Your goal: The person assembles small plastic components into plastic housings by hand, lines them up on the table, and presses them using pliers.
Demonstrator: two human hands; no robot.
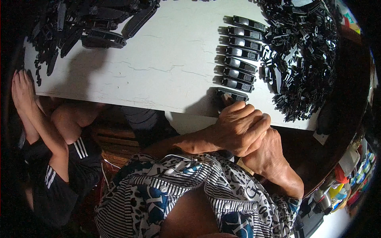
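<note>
Left hand: the left hand bends inward at the near table edge, fingers curled; whether it grips anything is hidden by its own knuckles
Right hand: the right hand presses against the left one, its fingers folded and partly covered, so I cannot tell what it grasps
Nearest black piece: the end piece sits just beyond the knuckles, a fingertip against it; whether it lies flat or is lifted cannot be told
Row: seven more curved black pieces lie side by side beyond it, shiny in the middle
Right heap: small black parts spread close to the row's right side
Left heap: longer black parts lie piled at the far left
Table: white top, finely cracked
Co-worker: a person in black shorts sits at left, a hand by the table's corner
</note>
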